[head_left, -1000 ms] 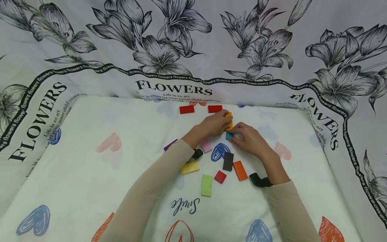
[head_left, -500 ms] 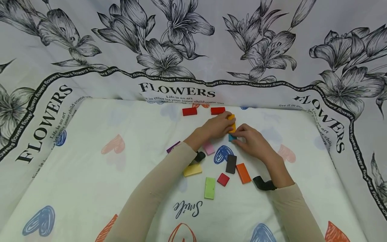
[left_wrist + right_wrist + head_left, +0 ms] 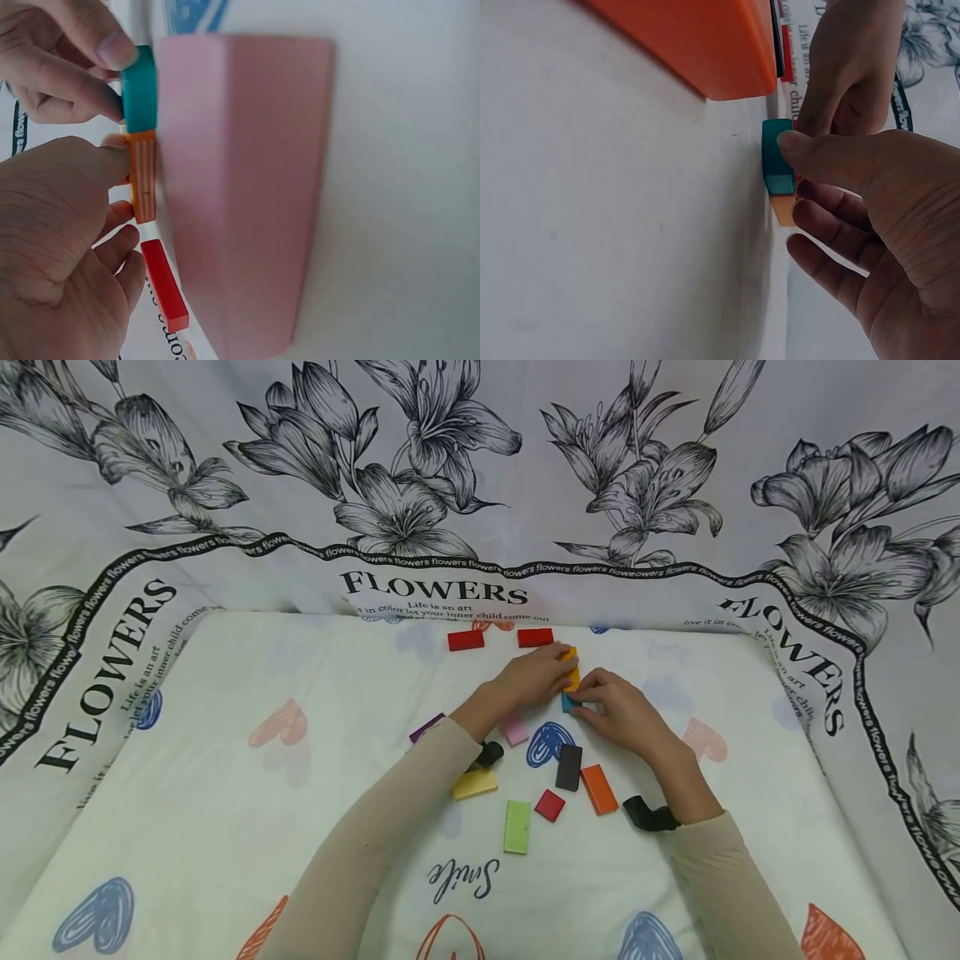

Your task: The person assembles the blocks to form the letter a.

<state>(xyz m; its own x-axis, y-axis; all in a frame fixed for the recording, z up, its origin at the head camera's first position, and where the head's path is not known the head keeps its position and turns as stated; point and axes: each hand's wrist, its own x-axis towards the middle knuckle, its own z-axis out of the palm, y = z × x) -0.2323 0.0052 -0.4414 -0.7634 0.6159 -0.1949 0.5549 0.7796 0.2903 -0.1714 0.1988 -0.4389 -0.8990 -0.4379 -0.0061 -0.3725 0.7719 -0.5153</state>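
Note:
Far side of the cloth, my left hand (image 3: 534, 678) holds a yellow-orange block (image 3: 573, 680) with its fingers at the block's left side. My right hand (image 3: 626, 712) pinches a teal-blue block (image 3: 567, 702) between thumb and fingers. In the left wrist view the teal block (image 3: 140, 90) meets the end of the orange block (image 3: 142, 180), and the two lie in line. The right wrist view shows my thumb on the face of the teal block (image 3: 775, 157), partly covering it. A red block (image 3: 536, 637) lies just beyond my left hand, and another red block (image 3: 466, 641) farther left.
Nearer me lie a pink block (image 3: 514, 730), a dark block (image 3: 568, 767), an orange block (image 3: 599, 790), a small red block (image 3: 550, 806), a green block (image 3: 517, 827) and a yellow block (image 3: 475, 784). A purple block (image 3: 427, 727) is partly hidden by my left sleeve.

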